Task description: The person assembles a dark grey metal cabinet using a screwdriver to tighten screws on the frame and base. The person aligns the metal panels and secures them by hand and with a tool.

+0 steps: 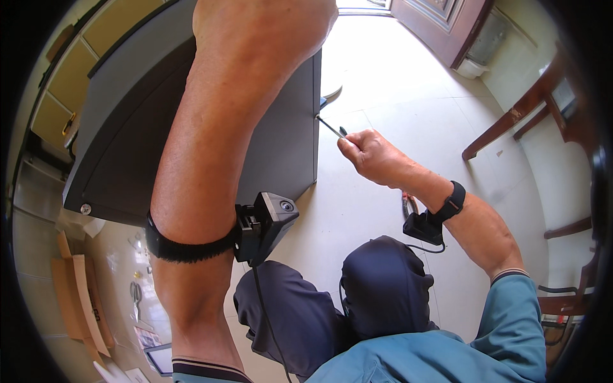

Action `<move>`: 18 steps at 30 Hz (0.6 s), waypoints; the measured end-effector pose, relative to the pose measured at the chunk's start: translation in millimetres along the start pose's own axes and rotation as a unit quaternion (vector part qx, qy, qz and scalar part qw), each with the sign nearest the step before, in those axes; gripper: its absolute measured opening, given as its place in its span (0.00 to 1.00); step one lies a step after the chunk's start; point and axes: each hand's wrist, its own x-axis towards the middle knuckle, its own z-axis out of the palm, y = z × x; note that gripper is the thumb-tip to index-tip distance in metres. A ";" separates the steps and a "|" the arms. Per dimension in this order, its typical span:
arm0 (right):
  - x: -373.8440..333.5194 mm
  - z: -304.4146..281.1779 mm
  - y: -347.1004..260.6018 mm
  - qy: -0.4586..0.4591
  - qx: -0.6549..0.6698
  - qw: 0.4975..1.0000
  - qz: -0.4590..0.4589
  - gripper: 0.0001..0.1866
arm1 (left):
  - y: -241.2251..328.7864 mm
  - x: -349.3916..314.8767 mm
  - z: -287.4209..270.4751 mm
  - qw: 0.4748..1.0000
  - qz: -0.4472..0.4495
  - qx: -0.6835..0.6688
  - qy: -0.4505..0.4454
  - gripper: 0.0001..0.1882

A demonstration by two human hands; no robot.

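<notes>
A large dark grey box-shaped cabinet (281,143) stands in front of me, reaching from the upper middle to the left. My right hand (370,153) is closed around a thin screwdriver (329,126). Its dark shaft points up and to the left, and the tip meets the cabinet's right edge. My left arm stretches over the cabinet. At the top edge of the picture, my left hand (265,22) is cut off, so its fingers and anything in them are hidden. A round screw-like fitting (85,209) shows at the cabinet's lower left corner.
Red-handled pliers (408,203) lie on the tiled floor (377,220), partly behind my right wrist strap. Scissors (135,299), an opened cardboard box (80,303) and a tablet-like frame (159,359) are at lower left. Wooden furniture legs (504,131) stand right; a door (440,29) is beyond.
</notes>
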 end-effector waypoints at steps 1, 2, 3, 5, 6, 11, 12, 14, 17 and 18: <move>0.6 -0.3 1.1 -0.009 0.012 1.000 0.025 0.22 | -0.4 0.5 3.5 1.000 -0.009 -0.001 0.000 0.09; 1.0 -0.6 2.6 -0.010 0.011 1.000 0.025 0.22 | 1.0 -0.1 5.7 1.000 -0.014 -0.001 -0.001 0.09; 1.0 -1.1 5.1 -0.035 0.056 0.997 0.045 0.23 | 2.8 -0.2 7.9 1.000 -0.019 0.000 -0.002 0.09; 0.6 0.3 5.7 -0.063 0.102 0.991 0.062 0.23 | 7.3 -3.4 10.9 0.998 -0.049 0.032 0.015 0.09; 0.8 1.1 4.8 -0.066 0.120 0.989 0.049 0.23 | 6.7 -4.9 10.6 0.997 -0.060 0.046 0.021 0.09; 11.0 7.8 12.9 -0.019 0.045 0.999 0.009 0.22 | 0.1 -6.5 35.1 0.991 0.012 0.082 0.101 0.10; 7.6 4.7 13.7 -0.010 0.043 0.999 0.020 0.23 | 2.3 -6.2 38.3 0.991 0.013 0.085 0.103 0.11; 18.4 10.2 27.4 -0.028 0.089 0.995 -0.026 0.23 | -3.3 -3.7 37.0 0.984 -0.003 0.132 0.124 0.12; 21.6 30.8 55.7 -0.006 0.081 0.993 -0.091 0.26 | -14.7 0.4 33.3 0.985 -0.040 0.158 0.053 0.12; 24.1 43.0 70.0 0.015 0.048 0.991 -0.126 0.26 | -20.4 -1.5 32.7 0.985 -0.052 0.162 0.026 0.13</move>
